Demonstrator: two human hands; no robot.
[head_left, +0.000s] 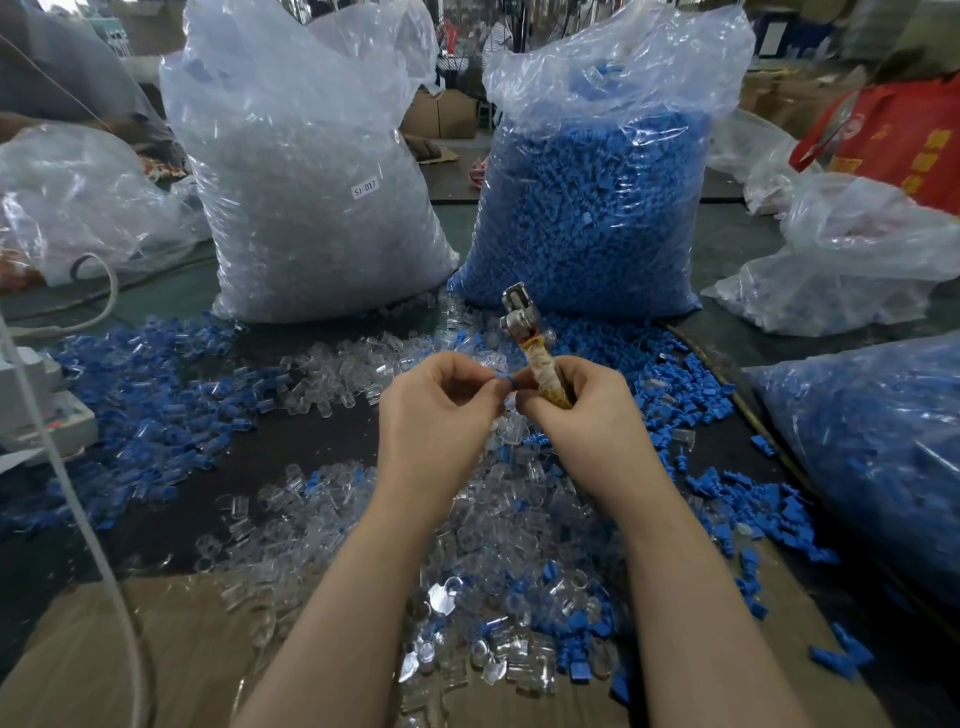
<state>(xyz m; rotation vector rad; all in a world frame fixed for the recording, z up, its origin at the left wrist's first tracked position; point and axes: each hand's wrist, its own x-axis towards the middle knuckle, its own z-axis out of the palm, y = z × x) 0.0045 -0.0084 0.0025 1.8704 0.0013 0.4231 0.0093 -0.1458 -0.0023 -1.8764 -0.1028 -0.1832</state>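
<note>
Blue piece (509, 383) raised over mid tabletop (327, 441).
Your left hand (441, 410) pinches it; your right hand (579, 410) grips the taped tool (545, 374) upright for fitting.

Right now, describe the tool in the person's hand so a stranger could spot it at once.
Find the tall upright bag of blue parts. In front of its base, the right hand grips a tool pointing up, the left hand pinching a blue piece beside it. The tool alone has a metal head and a handle wrapped in yellowish tape.
</note>
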